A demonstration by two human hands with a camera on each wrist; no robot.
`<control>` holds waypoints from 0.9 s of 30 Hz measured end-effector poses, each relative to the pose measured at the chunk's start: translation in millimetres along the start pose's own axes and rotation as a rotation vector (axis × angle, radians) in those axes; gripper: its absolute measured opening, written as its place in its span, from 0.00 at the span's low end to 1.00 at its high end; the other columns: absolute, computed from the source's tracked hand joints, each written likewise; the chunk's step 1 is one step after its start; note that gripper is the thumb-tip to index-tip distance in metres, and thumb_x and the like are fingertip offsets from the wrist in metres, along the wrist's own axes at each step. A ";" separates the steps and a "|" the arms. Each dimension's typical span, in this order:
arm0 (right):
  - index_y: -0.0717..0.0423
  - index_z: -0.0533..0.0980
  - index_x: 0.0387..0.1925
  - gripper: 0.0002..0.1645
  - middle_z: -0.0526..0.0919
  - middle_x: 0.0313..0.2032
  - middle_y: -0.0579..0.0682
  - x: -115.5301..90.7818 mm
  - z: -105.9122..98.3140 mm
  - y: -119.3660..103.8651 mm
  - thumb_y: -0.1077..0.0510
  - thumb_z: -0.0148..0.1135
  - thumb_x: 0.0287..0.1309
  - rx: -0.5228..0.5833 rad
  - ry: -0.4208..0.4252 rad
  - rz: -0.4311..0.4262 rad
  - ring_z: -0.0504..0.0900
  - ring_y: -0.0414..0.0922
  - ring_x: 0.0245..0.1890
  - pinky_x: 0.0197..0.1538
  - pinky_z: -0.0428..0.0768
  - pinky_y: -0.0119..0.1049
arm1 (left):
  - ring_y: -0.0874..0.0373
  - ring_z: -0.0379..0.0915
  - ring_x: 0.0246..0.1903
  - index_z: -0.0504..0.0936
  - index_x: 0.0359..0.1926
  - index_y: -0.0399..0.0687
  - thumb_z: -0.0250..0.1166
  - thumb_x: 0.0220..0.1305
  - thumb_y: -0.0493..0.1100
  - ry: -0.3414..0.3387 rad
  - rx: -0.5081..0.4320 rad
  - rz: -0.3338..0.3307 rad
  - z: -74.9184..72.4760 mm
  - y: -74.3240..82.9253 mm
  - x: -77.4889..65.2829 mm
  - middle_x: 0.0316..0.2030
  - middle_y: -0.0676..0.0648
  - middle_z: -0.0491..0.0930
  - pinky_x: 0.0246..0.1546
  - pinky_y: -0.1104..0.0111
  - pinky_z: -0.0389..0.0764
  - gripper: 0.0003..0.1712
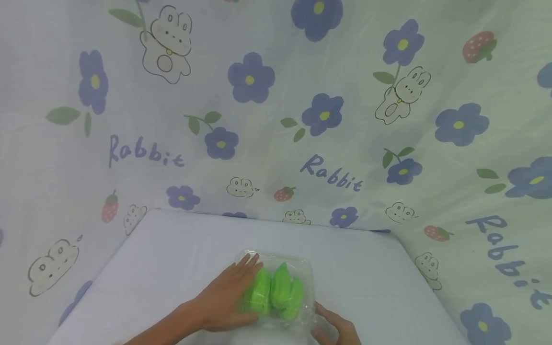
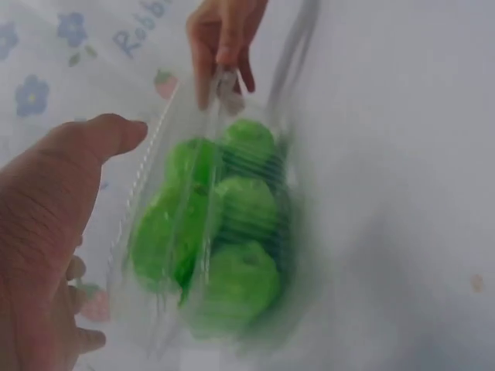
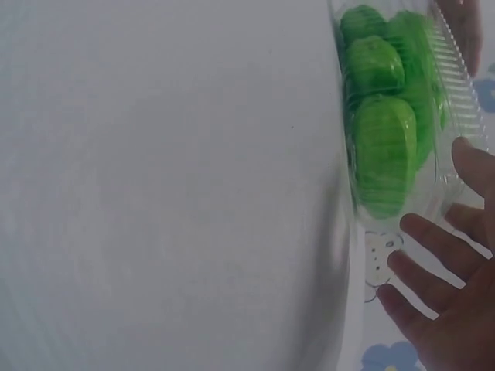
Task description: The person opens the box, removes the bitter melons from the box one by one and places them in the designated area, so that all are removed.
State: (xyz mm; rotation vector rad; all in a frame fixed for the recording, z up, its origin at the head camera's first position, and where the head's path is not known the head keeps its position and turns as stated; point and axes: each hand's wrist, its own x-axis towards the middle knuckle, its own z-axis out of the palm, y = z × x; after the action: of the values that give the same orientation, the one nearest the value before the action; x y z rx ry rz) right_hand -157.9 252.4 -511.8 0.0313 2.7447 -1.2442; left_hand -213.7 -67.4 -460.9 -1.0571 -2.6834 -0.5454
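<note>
The left hand [image 1: 228,297] is bare, and so is the left forearm [image 1: 166,328], which is slender and narrows toward the wrist [image 1: 196,314]. The left thumb [image 2: 108,137] is sturdy and rounded at its tip. The right hand [image 3: 464,309] is bare as well, with slim, long fingers [image 3: 445,249] that end in blunt, rounded tips. The nails on both hands are too indistinct to describe.
</note>
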 end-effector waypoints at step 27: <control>0.46 0.76 0.61 0.36 0.74 0.63 0.60 2.3 -1.9 0.1 0.38 0.70 0.51 -0.110 0.095 -0.122 0.68 0.65 0.63 0.58 0.66 0.70 | 0.42 0.53 0.70 0.46 0.76 0.34 0.62 0.59 0.71 0.056 -0.220 -0.210 32.3 -38.6 -51.1 0.74 0.37 0.49 0.64 0.48 0.63 0.62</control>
State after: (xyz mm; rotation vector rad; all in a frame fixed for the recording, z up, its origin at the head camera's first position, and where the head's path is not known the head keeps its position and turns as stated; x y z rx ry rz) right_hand -160.4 253.7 -510.9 -0.0919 2.9320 -1.1458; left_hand -205.2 -111.5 -516.8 -0.7977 -2.7493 -0.9129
